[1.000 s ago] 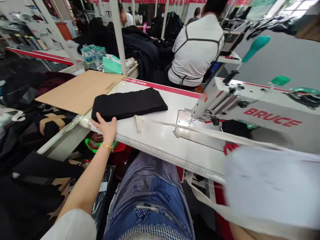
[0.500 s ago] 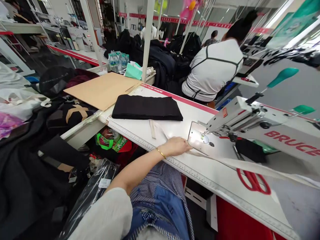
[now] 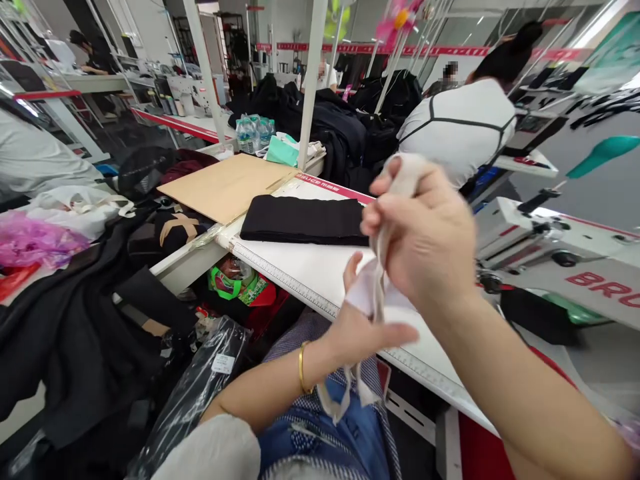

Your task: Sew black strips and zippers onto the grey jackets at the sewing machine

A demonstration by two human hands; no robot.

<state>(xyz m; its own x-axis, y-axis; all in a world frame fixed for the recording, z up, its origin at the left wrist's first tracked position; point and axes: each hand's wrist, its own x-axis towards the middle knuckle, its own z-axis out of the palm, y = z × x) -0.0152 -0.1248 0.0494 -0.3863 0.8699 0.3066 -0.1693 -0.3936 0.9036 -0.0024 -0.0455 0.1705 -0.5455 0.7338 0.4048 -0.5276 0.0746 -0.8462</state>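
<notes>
My right hand (image 3: pixel 430 233) is raised over the sewing table, its fingers closed on an off-white fabric strip (image 3: pixel 407 175). The strip runs down to my left hand (image 3: pixel 350 330), lying across it between the outstretched thumb and a raised finger. Its loose ends dangle below, in front of the blue checked apron (image 3: pixel 320 423). The left fingers are spread, though the strip partly covers them and motion blurs both hands. Behind the hands, a folded black cloth (image 3: pixel 300 219) lies on the white tabletop (image 3: pixel 295 263).
To the right stands a sewing machine (image 3: pixel 595 267), partly behind my right arm. A tan board (image 3: pixel 225 187) adjoins the table at the left. Black garments (image 3: pixel 75 347) and a plastic-wrapped package (image 3: pixel 200 393) are heaped at lower left. A person in white (image 3: pixel 457 127) sits beyond the table.
My left hand has come away from beside the needle plate toward my body. My right hand has entered the view, holding the strip up off the table. The view has swung slightly left.
</notes>
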